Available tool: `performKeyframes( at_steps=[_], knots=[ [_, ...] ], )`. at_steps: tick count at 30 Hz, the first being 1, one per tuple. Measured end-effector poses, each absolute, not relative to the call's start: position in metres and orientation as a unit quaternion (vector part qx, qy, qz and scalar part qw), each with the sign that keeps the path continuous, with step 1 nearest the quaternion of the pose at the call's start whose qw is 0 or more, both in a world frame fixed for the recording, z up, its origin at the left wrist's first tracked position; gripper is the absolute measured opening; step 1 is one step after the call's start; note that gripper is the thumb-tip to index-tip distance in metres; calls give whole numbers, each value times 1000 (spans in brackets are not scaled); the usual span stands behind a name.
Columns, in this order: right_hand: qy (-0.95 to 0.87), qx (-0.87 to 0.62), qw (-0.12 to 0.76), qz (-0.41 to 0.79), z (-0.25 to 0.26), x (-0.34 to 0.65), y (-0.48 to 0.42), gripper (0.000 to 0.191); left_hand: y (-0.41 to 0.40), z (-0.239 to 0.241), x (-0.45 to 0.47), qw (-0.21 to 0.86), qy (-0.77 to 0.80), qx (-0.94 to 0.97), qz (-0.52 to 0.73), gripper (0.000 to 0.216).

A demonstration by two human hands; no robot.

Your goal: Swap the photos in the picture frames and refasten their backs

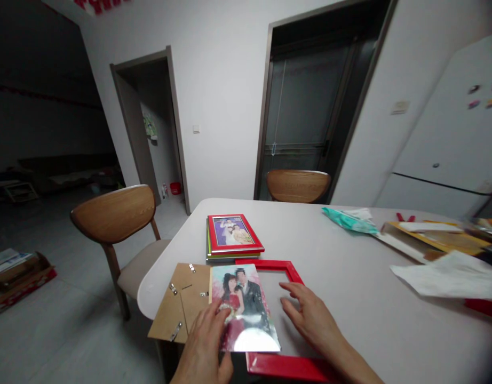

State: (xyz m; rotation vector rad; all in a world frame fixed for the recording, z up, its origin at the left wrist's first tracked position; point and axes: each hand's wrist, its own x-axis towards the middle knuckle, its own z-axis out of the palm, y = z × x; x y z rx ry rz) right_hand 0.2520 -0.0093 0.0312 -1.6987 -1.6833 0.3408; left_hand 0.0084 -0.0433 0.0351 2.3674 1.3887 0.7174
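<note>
A glossy wedding photo (250, 298) of a couple lies over the left part of a red picture frame (290, 368) near the table's front edge. My left hand (206, 336) grips the photo by its lower left side, fingers on top and thumb at the bottom edge. Under its left edge, a brown backing board (177, 298) with metal clips and a slit sticks out past the table. My right hand (310, 317) is open, fingers apart, above the opening of the red frame and to the right of the photo; it holds nothing.
Behind the backing board lies a stack of frames topped by a red framed photo (233, 233). To the right are a teal plastic packet (350, 221), a yellow envelope (442, 237) and white paper (454, 274). Wooden chairs (118, 216) stand left of and behind the table (302, 229).
</note>
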Motion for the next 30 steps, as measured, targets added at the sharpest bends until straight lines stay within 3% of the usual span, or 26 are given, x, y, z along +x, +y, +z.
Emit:
performKeyframes(
  at_steps=[8, 16, 21, 25, 30],
  knots=[
    [-676, -627, 343, 177, 26, 241, -16, 31, -42, 24, 27, 102, 492, 849, 163, 64],
    [-637, -548, 425, 338, 44, 225, -14, 30, -30, 26, 22, 97, 482, 816, 304, 49],
    [-525, -517, 445, 509, 50, 214, -14, 34, -28, 58, 16, 238, 551, 652, 462, 34],
    [-394, -445, 468, 654, 48, 198, -19, 35, -37, 65, 33, 375, 535, 531, 540, 38],
    [-267, -426, 552, 665, 48, 194, -21, 32, -44, 60, 53, 450, 501, 450, 587, 38]
  ],
)
